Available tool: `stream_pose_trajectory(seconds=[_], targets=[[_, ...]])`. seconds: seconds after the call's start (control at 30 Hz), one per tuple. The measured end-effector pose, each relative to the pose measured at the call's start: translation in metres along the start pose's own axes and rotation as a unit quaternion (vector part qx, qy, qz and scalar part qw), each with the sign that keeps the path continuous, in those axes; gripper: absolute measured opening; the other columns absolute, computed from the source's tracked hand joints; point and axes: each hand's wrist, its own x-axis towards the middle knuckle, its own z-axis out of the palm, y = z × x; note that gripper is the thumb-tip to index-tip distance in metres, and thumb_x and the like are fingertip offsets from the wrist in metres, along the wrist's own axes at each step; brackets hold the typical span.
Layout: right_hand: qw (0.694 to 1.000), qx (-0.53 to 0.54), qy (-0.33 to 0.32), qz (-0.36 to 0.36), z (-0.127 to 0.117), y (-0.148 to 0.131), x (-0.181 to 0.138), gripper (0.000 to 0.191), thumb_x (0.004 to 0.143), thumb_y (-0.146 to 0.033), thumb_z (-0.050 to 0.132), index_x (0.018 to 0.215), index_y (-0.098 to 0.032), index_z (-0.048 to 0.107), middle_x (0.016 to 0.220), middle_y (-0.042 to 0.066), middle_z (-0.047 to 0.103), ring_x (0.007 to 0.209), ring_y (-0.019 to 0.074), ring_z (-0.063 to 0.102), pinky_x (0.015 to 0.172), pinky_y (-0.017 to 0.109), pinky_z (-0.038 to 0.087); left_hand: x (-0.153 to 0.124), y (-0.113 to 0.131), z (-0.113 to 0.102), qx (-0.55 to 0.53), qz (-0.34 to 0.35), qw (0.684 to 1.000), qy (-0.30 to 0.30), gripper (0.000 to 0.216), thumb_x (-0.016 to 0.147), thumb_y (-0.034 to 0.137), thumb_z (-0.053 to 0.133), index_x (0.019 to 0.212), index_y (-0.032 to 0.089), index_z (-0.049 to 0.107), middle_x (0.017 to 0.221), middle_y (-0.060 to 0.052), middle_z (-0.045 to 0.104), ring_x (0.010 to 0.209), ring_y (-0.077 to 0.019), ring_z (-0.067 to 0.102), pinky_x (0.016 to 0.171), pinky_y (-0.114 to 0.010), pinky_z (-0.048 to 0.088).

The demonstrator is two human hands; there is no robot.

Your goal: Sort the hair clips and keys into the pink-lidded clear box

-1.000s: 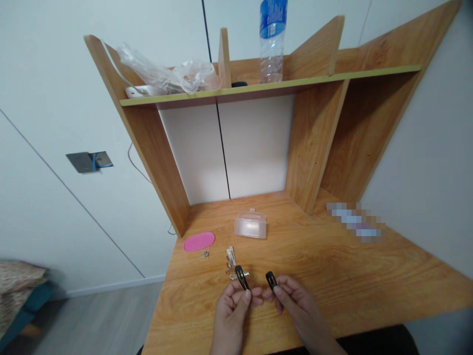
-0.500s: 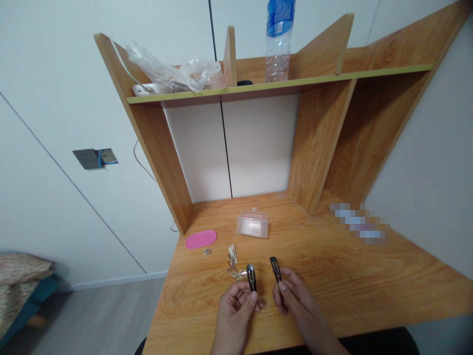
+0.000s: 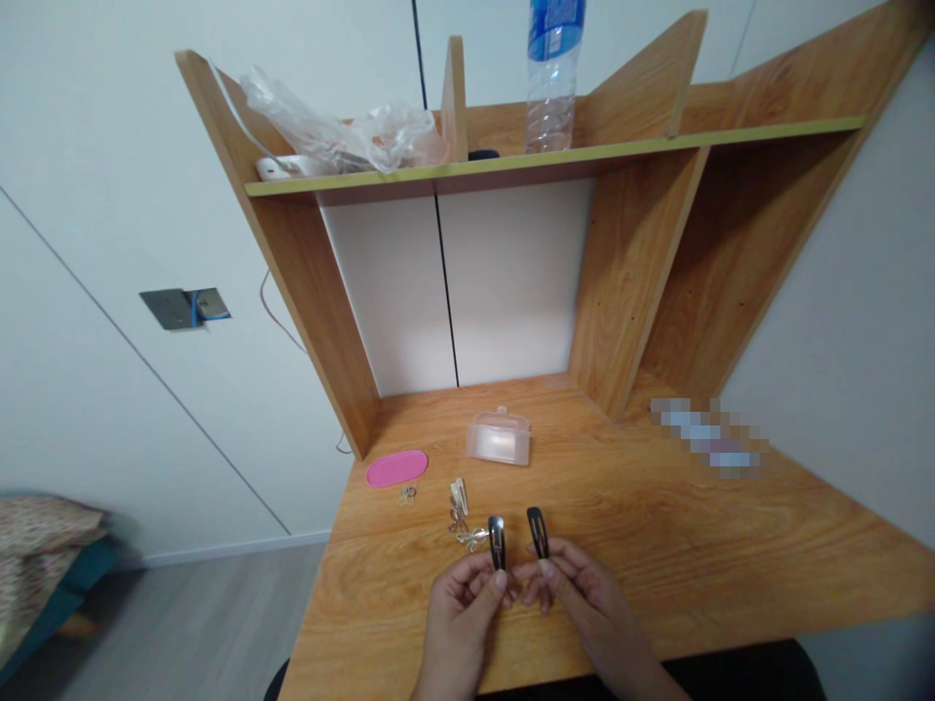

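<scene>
My left hand [image 3: 467, 608] pinches 1 black metal snap hair clip [image 3: 497, 541]; my right hand [image 3: 577, 594] pinches the second black clip [image 3: 538, 532]. Since a moment ago I've brought them closer, upright and side by side, at 6 o'clock on the wooden desk [image 3: 657, 545].

A single head-worn camera looks forward and down over a wooden desk [image 3: 657, 545]. It sits close above the person's two hands, facing the wooden shelf unit [image 3: 555, 166] against the wall.

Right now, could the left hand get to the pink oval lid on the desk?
Probably yes. The pink oval lid lies in the open, ahead and to the left of the left hand, with only some tiny rings near it. But that hand's grip is on a black hair clip.
</scene>
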Motion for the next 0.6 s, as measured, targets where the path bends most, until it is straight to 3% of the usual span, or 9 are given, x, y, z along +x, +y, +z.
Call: stream_pose_trajectory(seconds=[0.17, 0.33, 0.6], targets=[[0.998, -0.063, -0.004, -0.014, -0.002, -0.002, 0.000, 0.040, 0.093, -0.053, 0.057, 0.085, -0.020, 0.077, 0.069, 0.004, 0.070, 0.065, 0.0190, 0.063, 0.066, 0.033, 0.049, -0.002, -0.001, 0.000, -0.011, 0.010, 1.000, 0.017, 0.030, 0.083, 0.042, 0.077, 0.092, 0.013, 0.076, 0.070, -0.004, 0.070, 0.064, -0.0132, 0.061, 0.068, -0.025, 0.049], [0.995, -0.070, 0.047, -0.051, -0.002, -0.004, 0.001, 0.036, 0.089, -0.053, 0.063, 0.107, -0.026, 0.079, 0.067, 0.002, 0.064, 0.065, 0.0194, 0.061, 0.067, 0.034, 0.050, -0.003, 0.004, 0.001, -0.019, 0.004, 0.999, 0.040, 0.030, 0.080, 0.041, 0.080, 0.090, 0.013, 0.079, 0.064, -0.004, 0.069, 0.061, -0.0117, 0.058, 0.066, -0.023, 0.048], [0.990, 0.025, 0.138, -0.004, -0.003, 0.001, 0.004, 0.039, 0.080, -0.055, 0.074, 0.104, -0.024, 0.080, 0.073, 0.005, 0.074, 0.065, 0.0203, 0.064, 0.066, 0.035, 0.053, -0.001, 0.017, 0.010, -0.162, -0.026, 0.979, 0.121, 0.036, 0.062, 0.036, 0.093, 0.087, 0.012, 0.082, 0.073, -0.007, 0.075, 0.065, -0.0121, 0.063, 0.074, -0.028, 0.056]])
